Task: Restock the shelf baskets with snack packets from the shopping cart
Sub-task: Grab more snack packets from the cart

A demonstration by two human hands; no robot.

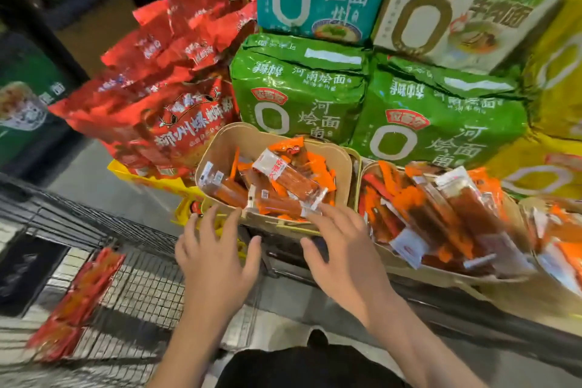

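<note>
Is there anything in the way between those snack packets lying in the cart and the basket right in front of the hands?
Nothing visible blocks the way. The snack packets lie in the cart at lower left; the basket sits open-topped just beyond both hands. The left hand and right hand hover empty at its near rim; the packets must only clear that rim.

- Left hand (214, 249) and right hand (343, 249), fingers spread, reach the near rim of a tan cardboard basket (340, 167).
- Orange snack packets (289, 179) fill it.
- Red packets (78, 302) lie in the wire shopping cart (141, 287).
</note>
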